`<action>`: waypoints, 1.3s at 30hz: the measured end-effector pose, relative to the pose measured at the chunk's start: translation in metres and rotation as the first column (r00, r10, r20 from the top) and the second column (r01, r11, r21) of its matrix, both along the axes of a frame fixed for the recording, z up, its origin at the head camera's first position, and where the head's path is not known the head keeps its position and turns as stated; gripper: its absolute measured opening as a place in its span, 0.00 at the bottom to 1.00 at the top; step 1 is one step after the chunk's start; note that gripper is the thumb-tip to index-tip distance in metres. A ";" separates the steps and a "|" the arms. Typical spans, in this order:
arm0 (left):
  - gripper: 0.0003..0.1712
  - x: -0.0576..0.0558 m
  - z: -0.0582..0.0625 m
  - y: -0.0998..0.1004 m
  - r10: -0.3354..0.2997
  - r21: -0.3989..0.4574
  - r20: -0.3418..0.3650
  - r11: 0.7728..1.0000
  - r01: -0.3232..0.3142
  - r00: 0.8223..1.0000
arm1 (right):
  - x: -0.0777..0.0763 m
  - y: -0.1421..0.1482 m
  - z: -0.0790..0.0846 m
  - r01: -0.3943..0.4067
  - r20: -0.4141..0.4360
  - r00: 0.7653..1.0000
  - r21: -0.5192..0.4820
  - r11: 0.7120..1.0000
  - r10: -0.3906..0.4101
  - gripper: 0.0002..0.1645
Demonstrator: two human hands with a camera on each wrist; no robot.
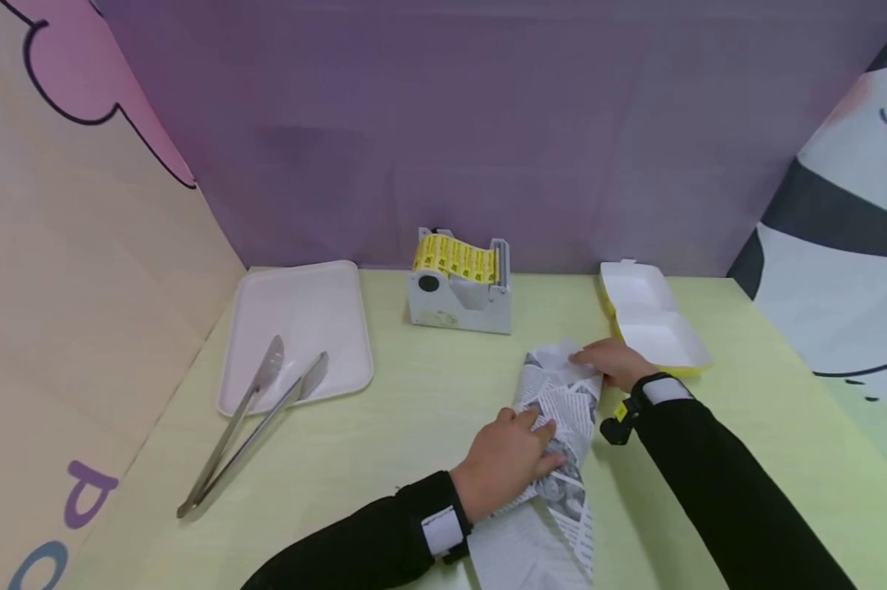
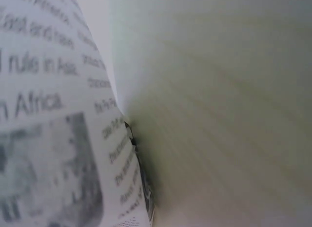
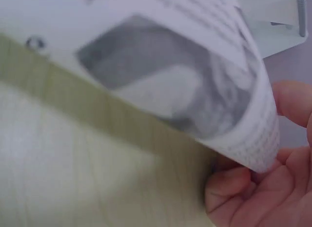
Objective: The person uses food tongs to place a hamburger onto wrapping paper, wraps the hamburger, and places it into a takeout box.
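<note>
A folded wrap of newsprint paper (image 1: 561,410) lies lengthwise on the table, its near end spread in a loose flap. My left hand (image 1: 509,459) rests on the middle of the wrap, fingers and thumb spread over the print. At the far end, my right hand (image 1: 616,363) holds the paper's edge. In the right wrist view, curled fingers (image 3: 229,188) are under the paper's rolled end, with the thumb on the other side. Printed newsprint (image 2: 53,105) fills the left side of the left wrist view, where the left hand is out of sight. Whatever the wrap may contain is hidden.
Metal tongs (image 1: 225,451) lie with their tips on a white tray (image 1: 350,328) at left. A label dispenser (image 1: 458,303) with a yellow roll stands at the back middle. Beside the right hand is an opened yellow-and-white clamshell box (image 1: 660,332). A purple wall (image 1: 487,123) borders the table behind.
</note>
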State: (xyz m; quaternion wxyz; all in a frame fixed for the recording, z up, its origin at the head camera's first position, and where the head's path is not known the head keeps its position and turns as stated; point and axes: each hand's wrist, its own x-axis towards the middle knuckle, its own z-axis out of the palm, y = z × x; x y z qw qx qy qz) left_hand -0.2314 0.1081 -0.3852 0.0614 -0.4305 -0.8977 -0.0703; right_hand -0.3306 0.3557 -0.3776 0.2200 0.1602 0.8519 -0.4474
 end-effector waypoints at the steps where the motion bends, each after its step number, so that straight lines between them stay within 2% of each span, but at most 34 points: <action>1: 0.29 0.001 0.000 0.000 -0.003 -0.002 0.001 1.000 0.003 1.000 | 0.000 0.000 -0.001 -0.004 0.004 1.000 0.013 1.000 0.004 0.38; 6: 0.29 0.003 -0.001 0.001 -0.015 -0.002 0.012 1.000 0.015 1.000 | 0.003 0.000 -0.006 -0.035 -0.021 0.999 0.018 0.999 0.035 0.33; 11: 0.29 0.005 -0.001 0.003 -0.025 -0.015 0.023 1.000 0.026 0.999 | 0.007 0.004 -0.007 -0.073 -0.055 0.996 -0.060 0.995 0.070 0.32; 14: 0.29 0.004 0.001 0.003 -0.033 -0.020 -0.002 0.999 0.033 0.999 | 0.010 0.006 -0.004 -0.111 -0.107 0.989 -0.130 0.985 0.098 0.31; 18: 0.28 0.001 0.004 0.003 -0.047 -0.030 -0.043 0.999 0.045 0.998 | 0.014 0.006 0.004 -0.201 -0.190 0.968 -0.203 0.958 0.162 0.30; 23: 0.27 -0.001 0.004 0.002 -0.044 -0.029 -0.026 0.999 0.043 0.999 | 0.014 0.006 0.010 -0.276 -0.241 0.946 -0.240 0.931 0.218 0.31; 27: 0.27 -0.001 0.005 0.001 -0.044 -0.031 -0.040 0.999 0.043 0.998 | 0.015 0.006 0.014 -0.315 -0.264 0.931 -0.225 0.922 0.254 0.30; 34: 0.25 -0.002 0.009 0.001 -0.049 -0.069 -0.033 0.996 0.047 0.998 | 0.020 0.002 0.025 -0.395 -0.332 0.886 -0.174 0.902 0.323 0.28; 39: 0.24 -0.003 0.011 0.001 -0.063 -0.089 -0.054 0.994 0.058 0.997 | 0.025 -0.003 0.035 -0.424 -0.343 0.874 -0.187 0.886 0.345 0.25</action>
